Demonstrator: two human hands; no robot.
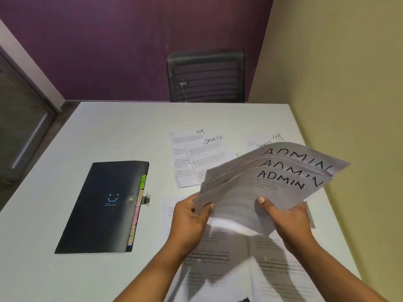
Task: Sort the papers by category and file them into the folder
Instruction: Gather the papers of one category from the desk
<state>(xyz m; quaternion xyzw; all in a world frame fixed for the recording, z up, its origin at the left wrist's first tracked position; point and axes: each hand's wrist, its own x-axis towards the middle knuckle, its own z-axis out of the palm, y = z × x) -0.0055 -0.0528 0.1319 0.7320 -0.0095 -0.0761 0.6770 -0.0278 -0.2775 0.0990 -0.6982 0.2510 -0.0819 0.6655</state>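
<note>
A fan of three sheets marked ADMIN point(272, 184) is being held above the counter point(65, 269) by both hands. The left hand point(192, 216) is gripping the near left corner with its fingers curled round the edge, and the right hand point(285, 216) is pinching the near right part, its thumb lying on top. The black folder point(104, 205) is lying flat and closed on the counter, to the left of the hands and well apart from them, so the left hand is the nearer one. Its long axis is running away from the person, a little tilted, and its edge with the coloured tabs point(137, 212) is facing the hands. It is being judged that the sheets must be carried leftward and entered from this tabbed side. Other papers are lying on the pale counter: a pile marked HR and SPORTS point(196, 158) beyond the hands, another pile point(277, 137) partly hidden behind the fan, and printed sheets point(218, 269) under the forearms. Behind the counter a black mesh chair point(206, 76) is standing against a purple wall point(109, 51), with a yellow-green wall point(338, 73) to the right.
</note>
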